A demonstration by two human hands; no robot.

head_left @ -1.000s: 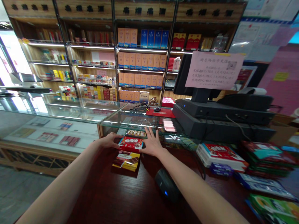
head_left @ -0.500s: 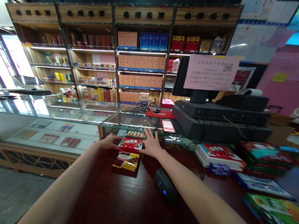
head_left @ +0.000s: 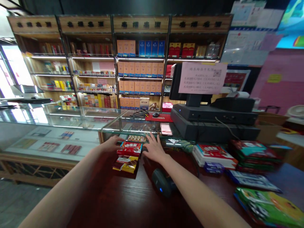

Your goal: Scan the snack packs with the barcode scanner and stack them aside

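Note:
A red snack packet (head_left: 130, 148) with white lettering lies flat on the dark wooden counter, by the glass case. At its left edge is my left hand (head_left: 112, 144), fingers stretched out and the thumb against or very near the packet. My right hand (head_left: 155, 149) hovers just off the packet's right side, fingers spread and nothing in them. Directly in front of the red packet lies a yellow-and-brown chocolate packet (head_left: 126, 164). Beneath my right forearm rests a black barcode scanner (head_left: 161, 182) with a blue light.
A glass display case (head_left: 114, 126) borders the counter's far edge. To the right stand a cash register (head_left: 213, 117) and stacked red-and-white boxes (head_left: 216, 153). Purple packets (head_left: 213, 167), dark red-and-green packs (head_left: 256, 155), blue packets (head_left: 254, 180) and green packets (head_left: 268, 204) lie nearby.
My right hand has come slightly away from the red packet's right edge. My left hand stays at its left side. The camera view has tilted up and turned a little right.

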